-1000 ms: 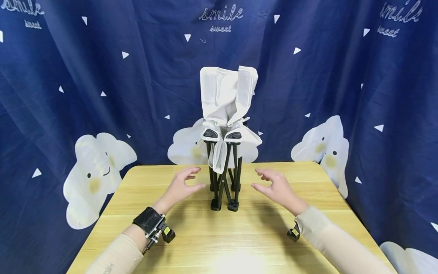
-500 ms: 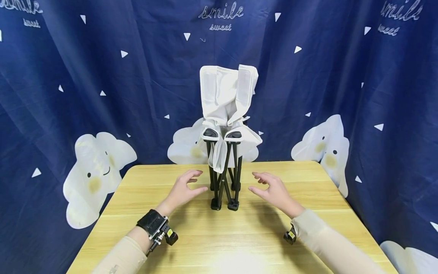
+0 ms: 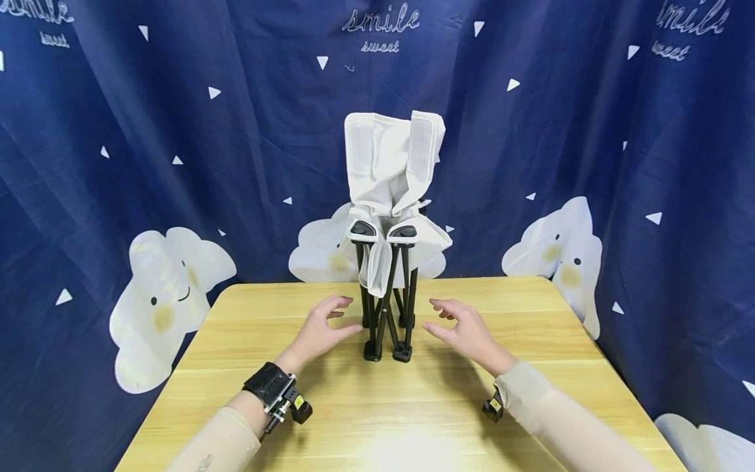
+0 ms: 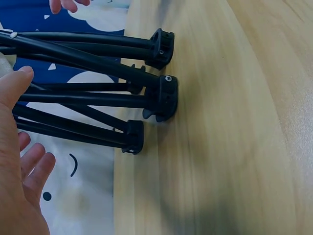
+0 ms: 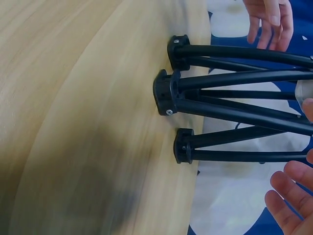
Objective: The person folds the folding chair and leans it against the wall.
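A small folding chair [image 3: 377, 160] stands folded in the middle of the table, with bunched white fabric above crossed black legs. My left hand [image 3: 318, 333] is just left of these legs, thumb and fingers apart in a loose curve. On the other side, my right hand [image 3: 468, 334] has a similar shape. Neither hand touches the chair in the head view. The left wrist view shows the black legs [image 4: 112, 100] and plastic feet [image 4: 167, 98] on the wood, beside the left fingers [image 4: 36, 171]. In the right wrist view, the right fingers [image 5: 288, 193] are spread near the legs.
The light wooden table [image 3: 248, 367] extends around the chair. Behind and to both sides hangs a dark blue curtain [image 3: 265, 118] with white clouds and triangles. A black strap with a small camera [image 3: 301, 409] sits on the left wrist; another camera [image 3: 493, 406] is under the right sleeve.
Both hands have moved inward toward the chair legs, the left one rightward and the right one leftward. The chair stays in place.
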The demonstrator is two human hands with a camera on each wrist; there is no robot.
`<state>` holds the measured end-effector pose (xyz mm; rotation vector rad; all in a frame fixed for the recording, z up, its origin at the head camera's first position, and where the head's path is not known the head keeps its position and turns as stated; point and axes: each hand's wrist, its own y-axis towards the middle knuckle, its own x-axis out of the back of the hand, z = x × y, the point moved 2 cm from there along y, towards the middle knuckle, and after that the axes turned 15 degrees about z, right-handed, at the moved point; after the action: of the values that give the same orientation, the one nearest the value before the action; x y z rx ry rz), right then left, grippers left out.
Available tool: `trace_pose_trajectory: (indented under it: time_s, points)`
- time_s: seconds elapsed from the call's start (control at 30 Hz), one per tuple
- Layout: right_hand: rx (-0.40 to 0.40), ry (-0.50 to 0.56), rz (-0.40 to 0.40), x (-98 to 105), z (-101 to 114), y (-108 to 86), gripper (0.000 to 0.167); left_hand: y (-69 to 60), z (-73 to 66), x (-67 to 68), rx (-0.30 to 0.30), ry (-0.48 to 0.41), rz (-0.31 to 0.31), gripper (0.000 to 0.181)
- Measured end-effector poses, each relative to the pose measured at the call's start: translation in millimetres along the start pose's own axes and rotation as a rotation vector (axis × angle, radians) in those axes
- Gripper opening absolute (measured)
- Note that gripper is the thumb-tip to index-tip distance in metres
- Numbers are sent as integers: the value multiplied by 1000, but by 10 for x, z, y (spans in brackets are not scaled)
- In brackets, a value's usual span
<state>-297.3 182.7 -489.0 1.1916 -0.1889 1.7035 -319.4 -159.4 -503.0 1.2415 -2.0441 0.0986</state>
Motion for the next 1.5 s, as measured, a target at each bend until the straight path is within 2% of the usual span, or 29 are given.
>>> trace_pose_trajectory:
  time_s: [0.27, 0.53, 0.7, 0.87, 1.03, 1.23, 1.5]
  points:
    - [-7, 19, -4, -93, -39, 15, 51, 15, 18, -67, 37, -10, 1, 61]
    - [-19, 39, -19, -202, -86, 11, 52, 38, 56, -124, 70, -72, -6, 65]
    - [-56, 82, 13, -267, -76, 26, 55, 52, 103, -174, 121, -132, 8, 77]
    - [-115, 131, 42, -325, -63, 42, 60, 54, 141, -223, 126, -169, 16, 85]
    - [-171, 160, 58, -379, -42, 59, 65, 64, 166, -269, 130, -181, 17, 88]
    - [-216, 189, 64, -465, -15, 99, 67, 73, 170, -326, 167, -196, 24, 94]
    - [-231, 215, 42, -549, 33, 124, 66, 73, 182, -395, 166, -203, 10, 98]
